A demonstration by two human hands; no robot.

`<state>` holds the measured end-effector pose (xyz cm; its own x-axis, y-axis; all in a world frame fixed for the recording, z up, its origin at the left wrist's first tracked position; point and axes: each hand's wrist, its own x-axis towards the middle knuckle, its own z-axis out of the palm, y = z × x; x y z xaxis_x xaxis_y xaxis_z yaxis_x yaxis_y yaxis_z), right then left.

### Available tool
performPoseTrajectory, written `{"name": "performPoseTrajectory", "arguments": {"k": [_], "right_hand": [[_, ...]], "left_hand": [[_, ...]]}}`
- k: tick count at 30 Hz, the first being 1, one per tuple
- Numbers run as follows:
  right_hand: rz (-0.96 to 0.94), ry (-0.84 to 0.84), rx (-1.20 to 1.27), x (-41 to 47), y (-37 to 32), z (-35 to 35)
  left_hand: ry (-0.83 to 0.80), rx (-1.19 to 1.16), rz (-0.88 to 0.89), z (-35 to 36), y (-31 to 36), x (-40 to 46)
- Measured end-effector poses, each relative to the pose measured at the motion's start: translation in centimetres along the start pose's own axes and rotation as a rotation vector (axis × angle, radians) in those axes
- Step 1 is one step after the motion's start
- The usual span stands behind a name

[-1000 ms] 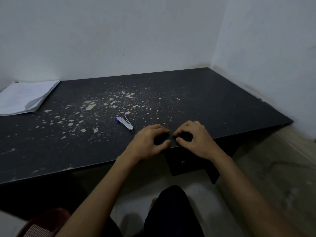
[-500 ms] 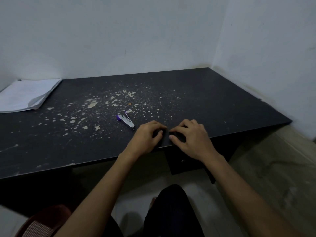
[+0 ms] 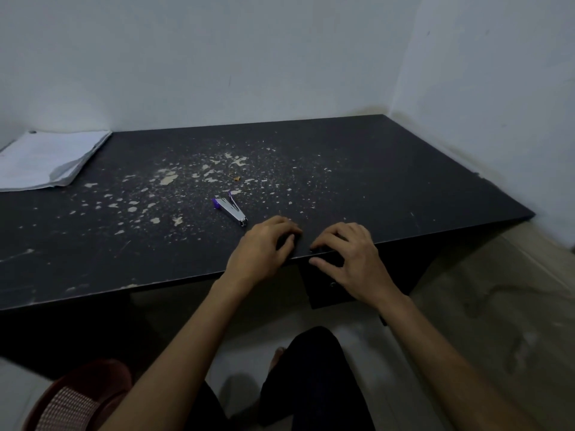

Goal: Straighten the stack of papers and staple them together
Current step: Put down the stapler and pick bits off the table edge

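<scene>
A white stack of papers [image 3: 46, 158] lies at the far left of the black table [image 3: 389, 181], its near corner curled up. A small silver stapler with purple ends [image 3: 231, 209] rests near the table's middle front. My left hand [image 3: 264, 250] sits on the table's front edge just right of the stapler, fingers loosely curled, holding nothing. My right hand [image 3: 348, 256] rests beside it on the same edge, fingers bent over the rim, also holding nothing. The two hands are a little apart.
The tabletop is worn, with pale chipped patches [image 3: 168, 178] across its middle. White walls close the back and right. A drawer front [image 3: 323, 293] hangs under the table by my right hand. A reddish stool [image 3: 77, 396] stands at bottom left.
My hands have drifted slightly apart and lower on the table's front edge. The view has shifted a little; papers and stapler lie where they were.
</scene>
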<state>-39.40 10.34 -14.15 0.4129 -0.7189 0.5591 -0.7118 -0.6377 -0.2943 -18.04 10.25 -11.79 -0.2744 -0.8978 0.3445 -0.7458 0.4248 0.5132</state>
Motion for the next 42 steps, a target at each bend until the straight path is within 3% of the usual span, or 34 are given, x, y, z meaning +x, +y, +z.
{"name": "performPoseTrajectory", "arguments": {"k": [11, 20, 28, 33, 36, 40, 42], "right_hand": [[0.041, 0.016, 0.130, -0.1, -0.9, -0.3], [0.043, -0.072, 0.360, 2.7, -3.8, -1.5], [-0.138, -0.128, 0.020, 6.3, -6.9, -2.1], [-0.234, -0.076, -0.014, 8.3, -10.5, -0.7], [-0.256, -0.065, 0.078, 9.1, -12.5, 0.9], [-0.215, -0.163, 0.341, 10.0, -14.6, 3.5], [-0.167, -0.204, 0.357, 10.6, -15.4, 5.3]], "left_hand": [[0.066, -0.055, 0.028, 0.0, 0.6, -2.6], [0.228, -0.451, -0.113, -0.9, 2.1, -4.7], [0.305, -0.634, -0.274, -3.3, 1.9, -5.5], [0.364, -0.768, -0.396, -6.3, 0.0, -6.9], [0.415, -0.806, -0.464, -7.9, -1.1, -8.2], [0.490, -0.804, -0.535, -10.1, -3.1, -11.0], [0.519, -0.745, -0.592, -11.4, -4.3, -12.7]]}}
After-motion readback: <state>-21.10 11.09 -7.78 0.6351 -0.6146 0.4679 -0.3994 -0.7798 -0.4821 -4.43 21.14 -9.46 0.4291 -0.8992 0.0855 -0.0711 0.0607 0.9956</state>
